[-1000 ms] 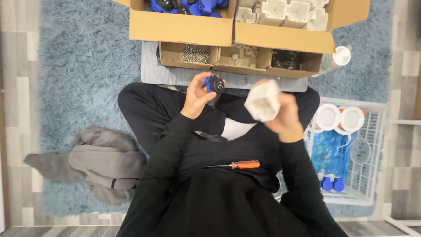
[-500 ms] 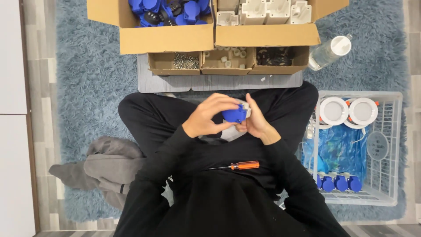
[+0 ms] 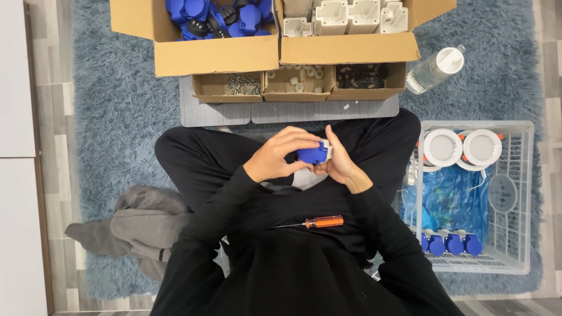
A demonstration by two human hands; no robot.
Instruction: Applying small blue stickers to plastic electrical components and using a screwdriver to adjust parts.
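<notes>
While the person sits cross-legged in black clothes on a shaggy blue-grey rug (image 3: 111, 129), both hands meet above the lap around a small blue plastic part (image 3: 312, 154). The left hand (image 3: 280, 157) curls over it from the left with its fingers closed on the top and side, and the right hand (image 3: 339, 164) cups it from the right, thumb up beside a white piece that is mostly hidden behind the blue one. An orange-handled screwdriver (image 3: 319, 222) lies across the lap, apart from both hands. The rug rests on a pale wood-plank floor (image 3: 17, 234) that shows along the left and right edges. Ahead of the knees lies a grey ribbed mat (image 3: 222, 114), and on it stands a row of three small open cardboard trays (image 3: 298, 88), one with screws, one with pale small pieces, one with dark pieces. Behind them sit two larger cardboard boxes, the left box (image 3: 211, 55) filled with blue parts and the right box (image 3: 351, 50) with white housings. A clear plastic bottle (image 3: 433, 69) with a white cap lies tilted on the rug beside the right box. To the person's right stands a white wire-sided basket (image 3: 518, 193) holding round white fixtures, a blue bag and a row of blue parts. A crumpled grey garment (image 3: 140, 225) lies on the rug to the left.
</notes>
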